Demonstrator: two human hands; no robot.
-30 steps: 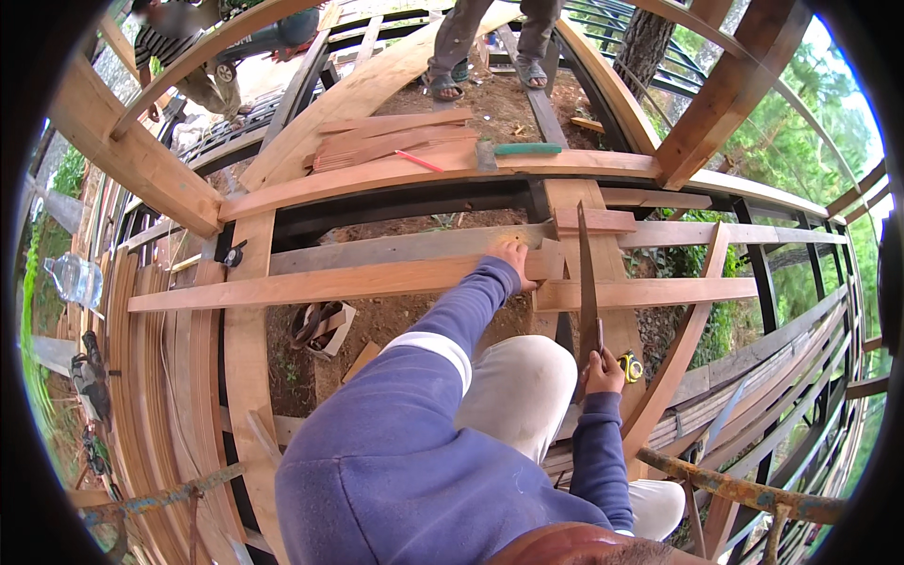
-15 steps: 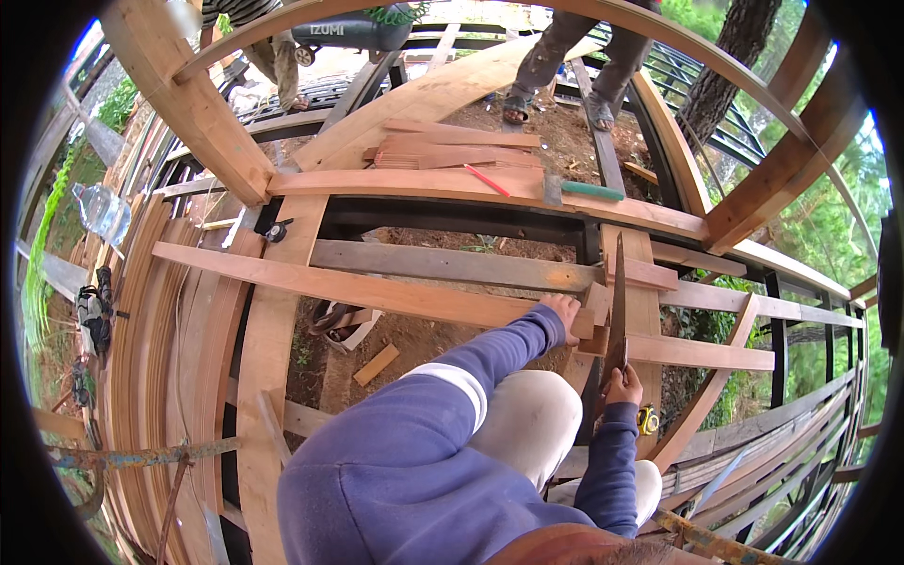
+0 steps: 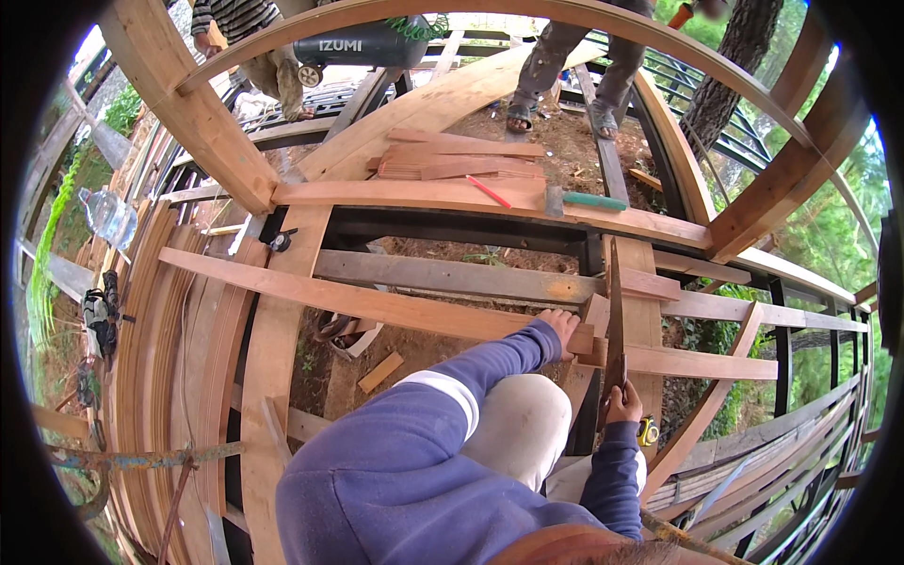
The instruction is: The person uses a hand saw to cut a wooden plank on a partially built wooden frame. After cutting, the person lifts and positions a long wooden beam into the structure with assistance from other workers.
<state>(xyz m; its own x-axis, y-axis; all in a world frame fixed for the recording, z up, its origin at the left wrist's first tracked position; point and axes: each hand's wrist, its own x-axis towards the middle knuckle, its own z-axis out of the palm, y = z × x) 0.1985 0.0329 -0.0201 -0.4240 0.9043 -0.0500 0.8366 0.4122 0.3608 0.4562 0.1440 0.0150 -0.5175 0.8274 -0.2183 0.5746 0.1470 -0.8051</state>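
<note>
A long reddish wooden board (image 3: 377, 301) runs from the left stack toward the middle, its right end beside the saw. My left hand (image 3: 562, 331) is closed over the board near that end, fingers curled across its far edge. In my right hand (image 3: 622, 405) is the handle of a handsaw (image 3: 616, 315). Its long dark blade points away from me, standing close to the board's end; whether the teeth touch wood I cannot tell. Small wood pieces (image 3: 595, 309) lie under and next to the board's end. A yellow tape measure (image 3: 648, 430) is just right of my right wrist.
Ahead, a beam (image 3: 395, 193) carries thin boards (image 3: 461, 155), a red pencil (image 3: 490, 192) and a green-handled tool (image 3: 589, 201). Long boards (image 3: 151, 377) are stacked at left. Gaps between frame members show soil. Beyond are a co-worker's legs (image 3: 537, 66), another person (image 3: 268, 56) and a compressor (image 3: 358, 40).
My right hand has drawn the saw slightly toward me. My left hand keeps its place on the board. An orange object has appeared near the co-worker at the top right.
</note>
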